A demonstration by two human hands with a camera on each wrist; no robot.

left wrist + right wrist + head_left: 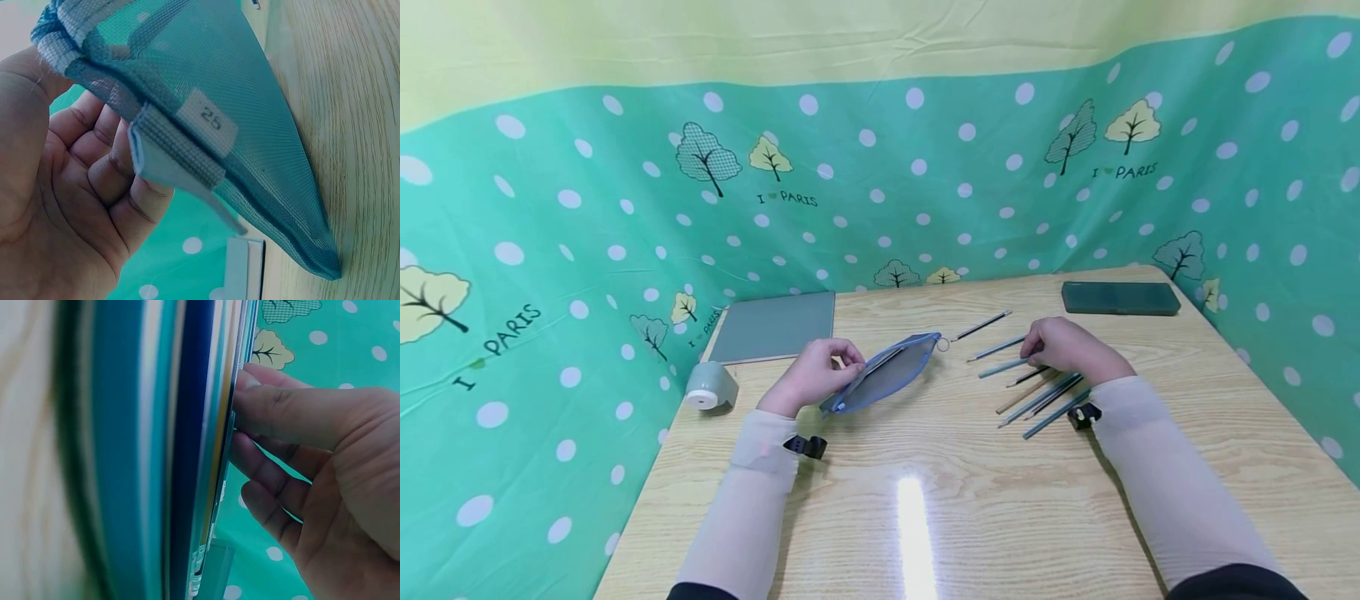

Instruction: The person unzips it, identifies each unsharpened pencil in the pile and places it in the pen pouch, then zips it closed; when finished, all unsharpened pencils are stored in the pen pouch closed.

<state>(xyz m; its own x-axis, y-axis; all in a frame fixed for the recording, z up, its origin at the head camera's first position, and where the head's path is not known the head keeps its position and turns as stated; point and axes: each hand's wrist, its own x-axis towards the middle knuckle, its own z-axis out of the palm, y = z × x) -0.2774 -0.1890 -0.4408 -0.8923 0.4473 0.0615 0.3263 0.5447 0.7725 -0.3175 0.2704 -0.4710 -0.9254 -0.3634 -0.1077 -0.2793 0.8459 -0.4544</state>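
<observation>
My left hand (820, 375) grips one end of a blue mesh zip pouch (891, 379), fingers at its upper edge. The pouch hangs tilted, its far end with a ring pointing right; a white tag (209, 122) marked 25 shows on its edge in the left wrist view. Across the table my right hand (1067, 346) reaches down over a loose row of pencils (1037, 408), blue, dark and bare-wood ones. Its thumb (281, 409) and forefinger pinch a pencil at the far side of the row, partly hidden by the hand.
A dark pencil (981, 326) lies apart beyond the row. At the back right is a dark green flat case (1120, 298). A grey flat board or folder (775, 327) lies back left, with a small pale blue-grey rounded object (711, 385) before it. Polka-dot cloth (917, 192) hangs behind.
</observation>
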